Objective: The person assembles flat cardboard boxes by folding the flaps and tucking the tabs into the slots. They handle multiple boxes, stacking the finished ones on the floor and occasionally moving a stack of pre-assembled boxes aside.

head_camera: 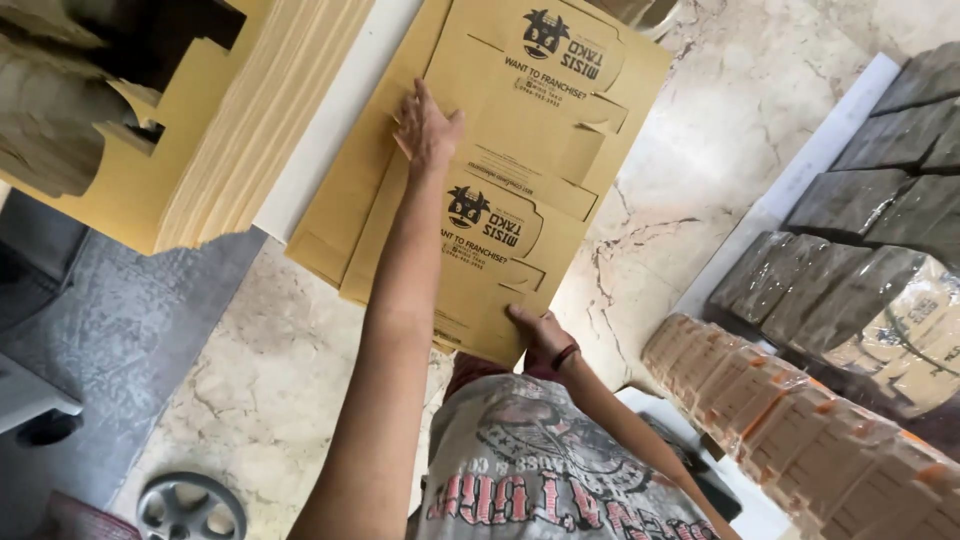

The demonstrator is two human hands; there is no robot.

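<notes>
Closest to the lens, at 6 o'clock: grey printed T-shirt, filling the bottom edge, with both bare forearms rising from it.

Left hand, up at 12 o'clock on a long outstretched arm: palm down, fingers released and spread, thumb out to the side, pressed flat on the face of the kraft box blanks. No grasp there, only contact.

Right hand, just below centre toward 5 o'clock, dark wristband at the wrist: fingers curled round the lowest corner of the same blanks, gripping that edge, fingertips hidden underneath.

Kraft box blanks: flat die-cut sheets, at least two, overlapped and slightly fanned, black printed emblem on each, held tilted between the two hands from centre up to 12 o'clock, above the floor. Touching both hands; upper left edge just beside the white ledge, contact there impossible to tell.

At 10 to 11 o'clock: tall stack of matching blanks, edges showing as fine layers, standing beside that white ledge.

Beneath everything: cream marble floor with dark veins.

At 9 o'clock: grey mat.

At 7 o'clock: grey spoked wheel, lying near the bottom edge.

At 2 to 3 o'clock: dark film-wrapped packs in rows.

At 4 o'clock: film-wrapped bundles of pale cartons with orange marks, well apart from both hands.
</notes>
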